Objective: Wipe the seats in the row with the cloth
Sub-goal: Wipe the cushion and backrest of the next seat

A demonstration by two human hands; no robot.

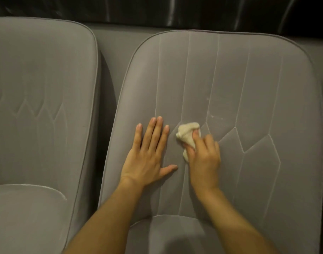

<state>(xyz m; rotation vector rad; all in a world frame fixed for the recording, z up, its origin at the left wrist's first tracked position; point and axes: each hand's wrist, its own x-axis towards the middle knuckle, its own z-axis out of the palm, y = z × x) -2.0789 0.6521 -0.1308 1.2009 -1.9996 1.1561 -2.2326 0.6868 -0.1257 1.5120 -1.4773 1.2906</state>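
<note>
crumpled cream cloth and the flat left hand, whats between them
Only a bare strip of the grey fabric seat back separates left hand and crumpled cream cloth, per the head view.

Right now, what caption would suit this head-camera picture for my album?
Right hand holds a balled cream cloth against the grey seat back, left hand flat beside it.

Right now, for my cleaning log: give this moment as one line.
step: wiping | right hand: grips crumpled cream cloth against grey fabric seat back | left hand: flat on same back
</note>
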